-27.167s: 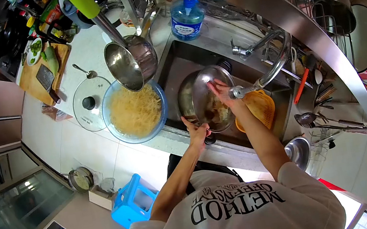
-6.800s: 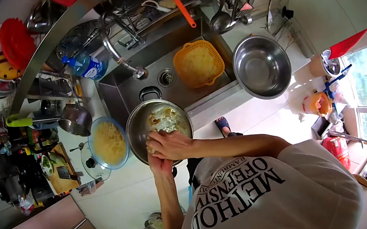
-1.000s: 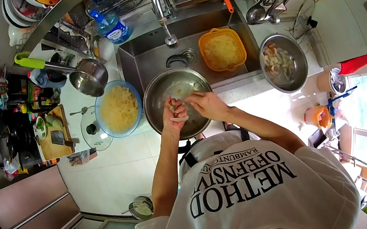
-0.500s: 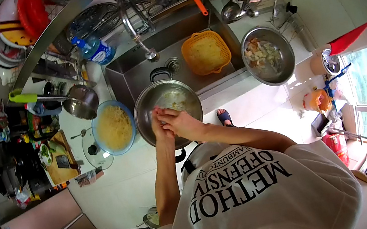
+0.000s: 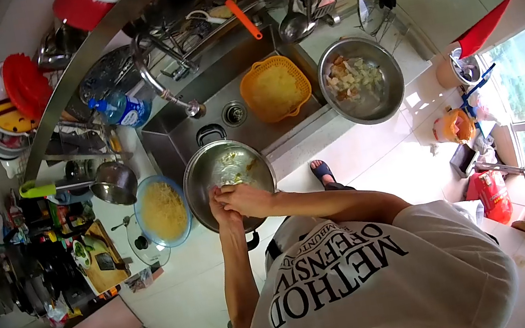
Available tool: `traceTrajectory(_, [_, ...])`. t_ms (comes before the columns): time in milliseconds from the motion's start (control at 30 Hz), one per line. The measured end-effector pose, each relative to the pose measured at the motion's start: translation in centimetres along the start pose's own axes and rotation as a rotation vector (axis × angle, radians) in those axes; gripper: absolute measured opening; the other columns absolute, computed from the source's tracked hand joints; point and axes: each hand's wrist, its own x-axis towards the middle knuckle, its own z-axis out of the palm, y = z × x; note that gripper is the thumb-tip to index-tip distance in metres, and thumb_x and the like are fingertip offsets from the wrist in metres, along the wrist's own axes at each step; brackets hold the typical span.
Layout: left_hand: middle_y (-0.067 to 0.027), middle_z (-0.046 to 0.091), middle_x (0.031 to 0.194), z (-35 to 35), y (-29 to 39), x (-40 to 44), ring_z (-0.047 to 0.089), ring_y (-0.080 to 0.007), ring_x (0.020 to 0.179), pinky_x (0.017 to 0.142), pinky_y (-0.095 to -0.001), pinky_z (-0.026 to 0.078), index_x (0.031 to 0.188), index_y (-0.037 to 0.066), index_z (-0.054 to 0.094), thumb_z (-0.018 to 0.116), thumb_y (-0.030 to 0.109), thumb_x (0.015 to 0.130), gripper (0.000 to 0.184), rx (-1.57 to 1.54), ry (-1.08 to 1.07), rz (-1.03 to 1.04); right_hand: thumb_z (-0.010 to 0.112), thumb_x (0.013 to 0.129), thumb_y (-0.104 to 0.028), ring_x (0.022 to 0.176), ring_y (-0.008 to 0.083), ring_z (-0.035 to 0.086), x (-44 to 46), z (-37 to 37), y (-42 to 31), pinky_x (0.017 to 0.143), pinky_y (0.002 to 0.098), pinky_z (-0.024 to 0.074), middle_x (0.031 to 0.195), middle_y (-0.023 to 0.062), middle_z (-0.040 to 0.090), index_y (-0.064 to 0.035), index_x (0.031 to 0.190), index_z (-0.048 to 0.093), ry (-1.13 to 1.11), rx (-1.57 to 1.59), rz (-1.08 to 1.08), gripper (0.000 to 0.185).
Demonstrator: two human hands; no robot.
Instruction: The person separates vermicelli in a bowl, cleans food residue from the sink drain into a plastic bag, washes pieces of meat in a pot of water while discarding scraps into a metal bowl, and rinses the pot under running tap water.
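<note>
My left hand [image 5: 223,209] and my right hand [image 5: 247,199] are pressed together with fingers closed, over the near part of a steel pot [image 5: 193,169]. Whatever lies between them, if anything, is hidden. The pot has black handles and stands at the sink's near edge; pale, wet-looking bits show inside it. To its left sits a bluish bowl [image 5: 141,222] heaped with pale yellow shreds [image 5: 164,211]. A yellow-orange basket [image 5: 247,77] in the sink holds more pale yellow food.
A faucet [image 5: 195,109] reaches over the steel sink [image 5: 166,135]. On the right counter stands a metal bowl [image 5: 394,74] of chopped pieces. A glass lid [image 5: 150,250], a saucepan [image 5: 115,183] and a cutting board [image 5: 111,278] lie leftward. A blue bottle [image 5: 127,110] stands behind.
The view has turned and shifted slightly. My hands stay pressed together and have moved a little toward the near side of the pot.
</note>
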Motion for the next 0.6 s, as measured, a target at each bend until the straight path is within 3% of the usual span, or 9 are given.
traceTrajectory(167, [-0.0023, 0.064, 0.087, -0.1, -2.2, 0.6, 0.062, -0.0188, 0.082, 0.069, -0.0371, 0.051, 0.090, 0.014, 0.060, 0.049, 0.034, 0.092, 0.023, 0.023, -0.040, 0.017, 0.062, 0.082, -0.012, 0.106, 0.0323, 0.057, -1.4, 1.0, 3.8, 0.090, 0.0380, 0.0481, 0.115, 0.0135, 0.058, -0.0014, 0.119, 0.057, 0.014, -0.140, -0.237, 0.039])
traceTrajectory(267, [-0.0018, 0.063, 0.084, 8.5, -4.7, 0.1, 0.062, -0.0179, 0.079, 0.068, -0.0366, 0.051, 0.087, 0.014, 0.060, 0.050, 0.037, 0.092, 0.025, 0.150, 0.253, 0.008, 0.062, 0.082, -0.011, 0.105, 0.0332, 0.058, -3.7, -4.0, 2.9, 0.090, 0.0369, 0.0483, 0.116, 0.0138, 0.059, -0.0006, 0.115, 0.058, 0.197, 0.055, -0.074, 0.035])
traceTrajectory(300, [-0.0012, 0.063, 0.080, 9.5, -5.7, 1.2, 0.062, -0.0169, 0.075, 0.066, -0.0331, 0.052, 0.080, 0.016, 0.059, 0.051, 0.038, 0.092, 0.026, 0.130, 0.068, -0.053, 0.061, 0.079, -0.011, 0.119, 0.0260, 0.051, -4.9, -5.2, 3.9, 0.091, 0.0363, 0.0492, 0.123, 0.0120, 0.057, -0.0012, 0.110, 0.061, 0.251, 0.065, -0.066, 0.032])
traceTrajectory(367, [0.0010, 0.056, 0.069, 15.4, -9.3, 2.0, 0.057, -0.0132, 0.068, 0.063, -0.0269, 0.047, 0.078, 0.016, 0.054, 0.050, 0.031, 0.095, 0.023, 0.184, -0.069, -0.061, 0.063, 0.080, -0.011, 0.115, 0.0283, 0.054, -8.2, -10.4, 4.2, 0.091, 0.0378, 0.0489, 0.120, 0.0135, 0.059, -0.0017, 0.111, 0.060, 0.427, 0.073, -0.061, 0.032])
traceTrajectory(400, [0.0006, 0.055, 0.069, 17.8, -11.9, 3.5, 0.054, -0.0127, 0.065, 0.061, -0.0267, 0.045, 0.078, 0.015, 0.054, 0.053, 0.026, 0.095, 0.020, 0.258, 0.078, -0.049, 0.065, 0.081, -0.011, 0.109, 0.0313, 0.058, -10.0, -12.8, 4.3, 0.088, 0.0388, 0.0499, 0.116, 0.0153, 0.060, -0.0025, 0.114, 0.060, 0.532, 0.057, 0.019, 0.035])
traceTrajectory(467, [0.0002, 0.056, 0.073, 23.0, -16.9, 4.7, 0.055, -0.0109, 0.067, 0.061, -0.0246, 0.045, 0.083, 0.011, 0.057, 0.058, 0.025, 0.093, 0.017, 0.353, -0.039, 0.030, 0.067, 0.080, -0.007, 0.097, 0.0327, 0.061, -13.1, -17.1, 5.8, 0.078, 0.0388, 0.0521, 0.107, 0.0179, 0.062, -0.0033, 0.114, 0.062, 0.647, 0.018, 0.102, 0.035])
traceTrajectory(533, [-0.0009, 0.060, 0.074, 28.3, -20.7, 5.8, 0.055, -0.0103, 0.061, 0.050, -0.0238, 0.043, 0.088, 0.009, 0.060, 0.055, 0.031, 0.095, 0.023, 0.438, 0.112, -0.126, 0.066, 0.079, -0.005, 0.076, 0.0302, 0.059, -16.2, -21.6, 6.9, 0.069, 0.0380, 0.0498, 0.090, 0.0155, 0.061, -0.0035, 0.108, 0.065, 0.671, 0.047, 0.251, 0.030])
traceTrajectory(567, [-0.0031, 0.062, 0.087, 28.2, -22.2, 7.5, 0.058, -0.0145, 0.075, 0.065, -0.0258, 0.047, 0.101, 0.007, 0.060, 0.050, 0.034, 0.097, 0.029, 0.476, -0.052, -0.235, 0.065, 0.078, -0.003, 0.076, 0.0301, 0.059, -17.3, -23.2, 8.0, 0.068, 0.0378, 0.0499, 0.087, 0.0150, 0.061, -0.0040, 0.107, 0.065, 0.684, 0.035, 0.318, 0.029])
traceTrajectory(600, [-0.0021, 0.063, 0.096, 27.6, -23.6, 9.7, 0.058, -0.0147, 0.082, 0.068, -0.0327, 0.048, 0.111, 0.009, 0.059, 0.046, 0.040, 0.099, 0.036, 0.500, -0.249, -0.387, 0.064, 0.078, -0.002, 0.072, 0.0299, 0.061, -18.6, -24.4, 9.7, 0.065, 0.0377, 0.0499, 0.084, 0.0142, 0.061, -0.0033, 0.105, 0.065, 0.738, -0.079, 0.328, 0.027])
